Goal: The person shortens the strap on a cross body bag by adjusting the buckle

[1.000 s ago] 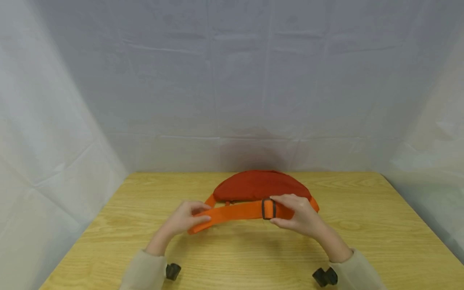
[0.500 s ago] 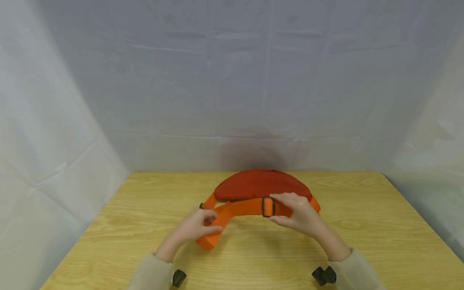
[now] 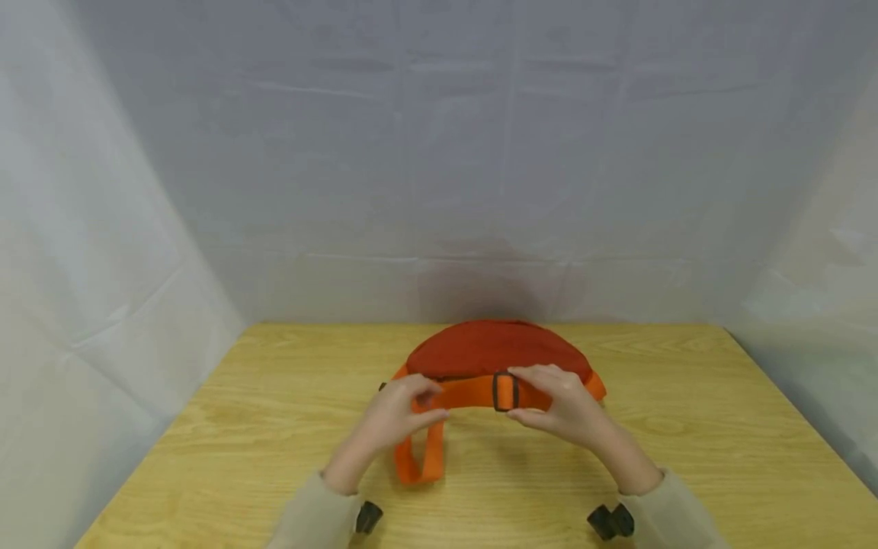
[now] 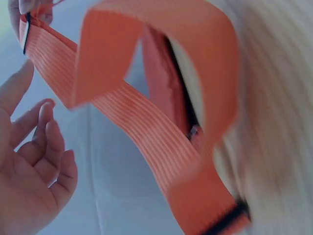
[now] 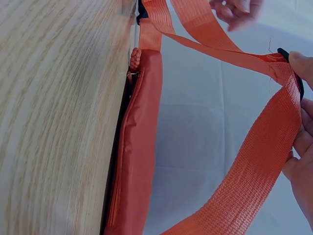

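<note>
A red waist bag [image 3: 497, 351] stands at the back of the table, its orange strap [image 3: 469, 393] raised in front of it. My right hand [image 3: 565, 404] pinches the black slider buckle [image 3: 505, 391] between thumb and fingers; in the right wrist view the thumb [image 5: 301, 66] presses its edge. My left hand [image 3: 398, 412] is left of the buckle, fingers loosely bent and holding nothing; in the left wrist view a gap shows between its fingers [image 4: 46, 132] and the strap. A loop of strap [image 3: 420, 465] hangs below that hand.
The wooden table [image 3: 240, 427] ends at white sheeting [image 3: 439, 191] behind it, with more sheeting on both sides. Black devices are worn near each wrist. A braided zipper pull [image 5: 135, 58] hangs at one end of the bag.
My left hand let go of the strap's left end and moved right toward the buckle. The strap end dropped into a hanging loop. My right hand kept its pinch on the buckle, nearly still.
</note>
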`<state>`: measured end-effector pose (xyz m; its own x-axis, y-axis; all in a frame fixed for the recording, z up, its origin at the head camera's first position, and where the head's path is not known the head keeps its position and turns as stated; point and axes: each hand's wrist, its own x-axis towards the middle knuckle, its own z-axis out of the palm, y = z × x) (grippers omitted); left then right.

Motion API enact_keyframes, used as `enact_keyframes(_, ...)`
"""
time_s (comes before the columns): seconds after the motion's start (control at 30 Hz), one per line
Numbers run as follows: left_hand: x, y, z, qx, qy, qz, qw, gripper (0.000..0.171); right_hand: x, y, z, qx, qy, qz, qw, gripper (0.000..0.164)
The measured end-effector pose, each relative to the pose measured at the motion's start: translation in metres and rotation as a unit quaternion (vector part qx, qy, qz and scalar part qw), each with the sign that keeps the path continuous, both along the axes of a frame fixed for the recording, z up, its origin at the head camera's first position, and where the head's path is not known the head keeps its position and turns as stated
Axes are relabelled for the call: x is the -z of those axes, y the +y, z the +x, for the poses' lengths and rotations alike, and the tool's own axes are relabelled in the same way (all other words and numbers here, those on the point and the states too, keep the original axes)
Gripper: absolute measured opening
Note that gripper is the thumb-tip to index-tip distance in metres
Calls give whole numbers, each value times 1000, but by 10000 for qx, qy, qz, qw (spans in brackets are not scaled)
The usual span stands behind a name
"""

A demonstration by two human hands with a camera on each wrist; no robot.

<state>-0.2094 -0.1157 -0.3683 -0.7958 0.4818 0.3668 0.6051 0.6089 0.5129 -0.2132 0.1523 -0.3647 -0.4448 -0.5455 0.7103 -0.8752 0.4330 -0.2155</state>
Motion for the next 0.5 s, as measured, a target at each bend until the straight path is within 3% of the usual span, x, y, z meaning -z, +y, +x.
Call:
enact_keyframes(0.13, -6, 14, 1, 105, 313, 260, 9991, 31, -1, -2, 0, -15, -3, -4, 10000, 52)
enact_keyframes(0.27, -9, 26, -2, 420, 550, 587, 9959, 40, -1, -4, 0, -58, -35, -6, 10000, 53)
enact_keyframes(0.5, -11, 42, -5, 899, 697, 872, 9897, 52, -2, -7, 0, -182, 67, -98, 9998, 53)
